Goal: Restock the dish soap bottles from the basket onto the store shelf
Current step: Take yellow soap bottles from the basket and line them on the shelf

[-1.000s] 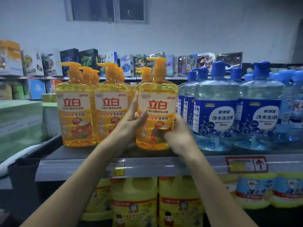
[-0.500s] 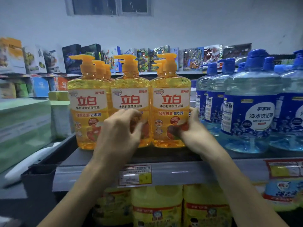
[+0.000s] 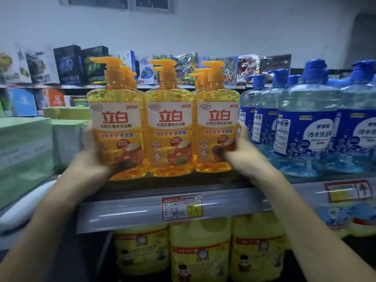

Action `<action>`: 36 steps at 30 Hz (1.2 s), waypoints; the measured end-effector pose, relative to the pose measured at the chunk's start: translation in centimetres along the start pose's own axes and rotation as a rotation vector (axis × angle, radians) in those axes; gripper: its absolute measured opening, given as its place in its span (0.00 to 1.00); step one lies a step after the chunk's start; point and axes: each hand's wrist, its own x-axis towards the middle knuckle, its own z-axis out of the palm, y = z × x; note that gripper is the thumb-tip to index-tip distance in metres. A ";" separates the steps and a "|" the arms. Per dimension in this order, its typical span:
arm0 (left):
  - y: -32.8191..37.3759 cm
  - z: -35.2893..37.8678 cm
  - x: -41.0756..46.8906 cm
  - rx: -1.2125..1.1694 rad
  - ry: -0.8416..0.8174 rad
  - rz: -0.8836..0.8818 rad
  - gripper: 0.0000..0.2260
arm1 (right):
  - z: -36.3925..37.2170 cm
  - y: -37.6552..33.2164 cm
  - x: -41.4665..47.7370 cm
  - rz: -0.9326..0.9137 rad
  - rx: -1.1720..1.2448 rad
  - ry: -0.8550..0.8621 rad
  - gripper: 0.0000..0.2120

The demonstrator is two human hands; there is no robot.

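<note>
Clasping soap-filled bottles: left hand; right hand

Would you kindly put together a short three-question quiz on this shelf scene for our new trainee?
1. True or false: the left hand grips the leftmost yellow bottle.
2. Multiple choice: the right hand holds A) nothing, B) the rightmost yellow bottle, C) a basket.
3. Fill in: the front row on the shelf shows ___ yellow bottles.
Key: 1 true; 2 B; 3 three.
</note>
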 end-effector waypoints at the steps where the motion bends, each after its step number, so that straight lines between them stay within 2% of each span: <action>1: 0.0 -0.1 -0.2 0.004 0.004 0.026 0.27 | 0.4 -0.4 -0.3 -0.020 -0.052 0.087 0.49; 4: -0.3 0.0 -0.2 0.013 0.027 0.072 0.31 | 2.4 -1.8 -1.5 -0.118 -0.143 0.232 0.57; 8: -0.3 0.4 0.2 0.050 0.019 0.062 0.26 | 5.3 -2.3 -1.6 -0.111 -0.311 0.288 0.59; 12: -0.9 0.2 0.6 0.084 -0.009 0.024 0.22 | 6.1 -2.0 -1.5 -0.106 -0.371 0.350 0.60; 15: -0.9 0.2 0.7 0.110 -0.007 0.003 0.28 | 6.3 -2.1 -1.6 -0.112 -0.430 0.374 0.59; 19: -0.8 0.3 0.7 0.132 0.007 -0.006 0.29 | 6.3 -2.5 -1.9 -0.099 -0.456 0.366 0.60; 21: -0.9 0.5 0.8 0.191 0.011 -0.024 0.37 | 6.0 -2.3 -2.1 -0.111 -0.439 0.345 0.59; 23: -0.8 0.9 0.7 0.319 0.095 -0.019 0.49 | 5.3 -1.9 -2.5 -0.132 -0.402 0.309 0.56; 24: -0.5 1.3 0.4 0.369 0.187 0.000 0.51 | 4.9 -1.7 -2.9 -0.160 -0.389 0.303 0.53; 26: 0.7 2.7 -0.4 0.408 0.357 0.126 0.49 | 3.4 -1.1 -3.7 -0.248 -0.364 0.340 0.47; 28: 3.1 5.1 -1.6 0.383 0.399 0.328 0.42 | 1.2 -0.3 -4.5 -0.312 -0.313 0.415 0.42; 31: 7.0 9.5 -3.2 0.289 0.259 0.507 0.33 | -3.3 1.4 -5.3 -0.352 -0.292 0.587 0.35; 36: 12.7 18.1 -3.3 0.137 0.005 0.594 0.37 | -12.0 5.4 -5.5 -0.249 -0.341 0.781 0.32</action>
